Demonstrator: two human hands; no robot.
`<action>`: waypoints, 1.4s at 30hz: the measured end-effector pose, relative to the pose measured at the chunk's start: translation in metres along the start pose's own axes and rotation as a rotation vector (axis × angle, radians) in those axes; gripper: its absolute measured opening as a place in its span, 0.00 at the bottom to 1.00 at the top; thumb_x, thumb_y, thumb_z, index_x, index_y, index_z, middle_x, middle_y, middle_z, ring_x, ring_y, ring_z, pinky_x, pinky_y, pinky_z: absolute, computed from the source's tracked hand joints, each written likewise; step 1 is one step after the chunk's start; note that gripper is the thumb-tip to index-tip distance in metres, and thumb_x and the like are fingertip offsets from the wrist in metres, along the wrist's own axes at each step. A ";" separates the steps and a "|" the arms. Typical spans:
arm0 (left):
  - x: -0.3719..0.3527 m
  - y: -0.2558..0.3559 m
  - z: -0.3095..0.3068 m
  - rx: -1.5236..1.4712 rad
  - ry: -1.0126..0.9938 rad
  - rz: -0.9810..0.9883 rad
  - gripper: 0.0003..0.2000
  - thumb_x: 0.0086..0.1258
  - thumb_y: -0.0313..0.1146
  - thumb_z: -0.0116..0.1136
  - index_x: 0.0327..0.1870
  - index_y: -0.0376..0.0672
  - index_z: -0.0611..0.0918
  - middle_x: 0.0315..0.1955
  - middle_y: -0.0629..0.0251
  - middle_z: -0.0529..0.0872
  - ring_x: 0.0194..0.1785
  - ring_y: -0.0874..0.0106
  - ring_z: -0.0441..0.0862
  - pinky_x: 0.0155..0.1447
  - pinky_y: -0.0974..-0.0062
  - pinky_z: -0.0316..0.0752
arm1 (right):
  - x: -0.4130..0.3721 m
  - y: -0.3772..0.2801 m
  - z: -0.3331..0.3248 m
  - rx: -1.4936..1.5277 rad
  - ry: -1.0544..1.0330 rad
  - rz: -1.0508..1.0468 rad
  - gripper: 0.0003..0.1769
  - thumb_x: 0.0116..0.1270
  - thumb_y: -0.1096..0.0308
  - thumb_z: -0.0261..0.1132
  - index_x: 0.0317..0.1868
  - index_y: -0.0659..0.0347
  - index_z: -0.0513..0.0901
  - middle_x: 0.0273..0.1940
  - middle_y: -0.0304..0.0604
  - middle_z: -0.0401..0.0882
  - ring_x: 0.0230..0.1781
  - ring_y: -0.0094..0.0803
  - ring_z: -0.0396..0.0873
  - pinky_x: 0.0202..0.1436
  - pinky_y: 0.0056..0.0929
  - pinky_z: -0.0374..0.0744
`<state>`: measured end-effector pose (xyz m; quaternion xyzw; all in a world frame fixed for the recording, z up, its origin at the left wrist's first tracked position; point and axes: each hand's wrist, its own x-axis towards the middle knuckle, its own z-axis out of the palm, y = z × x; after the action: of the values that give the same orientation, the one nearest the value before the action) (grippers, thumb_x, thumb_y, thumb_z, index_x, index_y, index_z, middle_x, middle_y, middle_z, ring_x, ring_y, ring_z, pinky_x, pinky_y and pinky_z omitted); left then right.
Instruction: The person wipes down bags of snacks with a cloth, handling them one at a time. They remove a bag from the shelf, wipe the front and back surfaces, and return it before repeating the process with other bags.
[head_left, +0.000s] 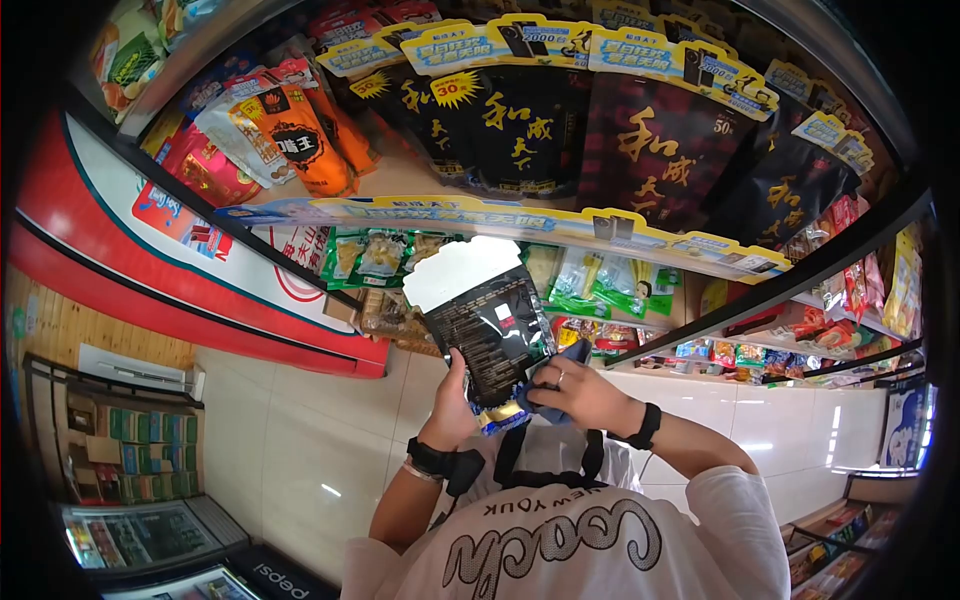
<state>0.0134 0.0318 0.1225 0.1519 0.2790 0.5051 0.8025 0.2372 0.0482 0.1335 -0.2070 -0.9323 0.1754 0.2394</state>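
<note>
In front of my chest I hold a black snack pouch with a white card header, its back covered in fine print. My left hand is closed on the pouch's left edge, thumb lying over the front. My right hand, with a ring on one finger, grips a dark blue cloth at the pouch's lower right side. A blue and gold packet edge shows at the bottom of the pouch, between the hands.
Black pouches with yellow-blue headers line the shelf ahead, beside orange packets. Below are green snack bags. A slanting dark shelf edge crosses on the right; a red-and-white panel stands left.
</note>
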 end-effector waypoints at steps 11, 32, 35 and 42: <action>0.000 0.004 0.009 0.052 -0.050 -0.042 0.32 0.80 0.58 0.29 0.68 0.38 0.67 0.63 0.58 0.76 0.64 0.66 0.75 0.68 0.64 0.71 | -0.010 -0.003 -0.004 -0.040 -0.072 -0.044 0.17 0.50 0.69 0.63 0.44 0.56 0.82 0.46 0.40 0.73 0.48 0.37 0.73 0.50 0.33 0.80; -0.006 -0.019 0.000 0.362 0.050 -0.077 0.16 0.74 0.29 0.56 0.61 0.38 0.73 0.52 0.68 0.81 0.54 0.76 0.79 0.58 0.76 0.75 | 0.036 0.003 -0.004 0.086 0.322 0.195 0.31 0.39 0.81 0.71 0.50 0.63 0.79 0.49 0.49 0.74 0.49 0.50 0.75 0.52 0.42 0.77; -0.005 -0.020 -0.002 0.452 0.018 -0.110 0.17 0.74 0.26 0.54 0.62 0.39 0.72 0.54 0.67 0.79 0.56 0.76 0.78 0.60 0.74 0.74 | 0.038 0.010 -0.010 0.047 0.293 0.196 0.34 0.36 0.80 0.72 0.51 0.65 0.79 0.50 0.50 0.74 0.49 0.50 0.74 0.53 0.41 0.77; -0.002 -0.030 0.002 0.583 -0.044 -0.064 0.16 0.75 0.27 0.54 0.61 0.39 0.74 0.53 0.70 0.79 0.55 0.79 0.75 0.62 0.75 0.71 | 0.044 0.001 -0.013 0.012 0.343 0.194 0.32 0.38 0.79 0.72 0.50 0.64 0.80 0.46 0.49 0.74 0.47 0.49 0.74 0.51 0.41 0.77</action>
<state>0.0358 0.0166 0.1089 0.3780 0.3994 0.3747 0.7464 0.2093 0.0730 0.1605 -0.3212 -0.8524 0.1655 0.3781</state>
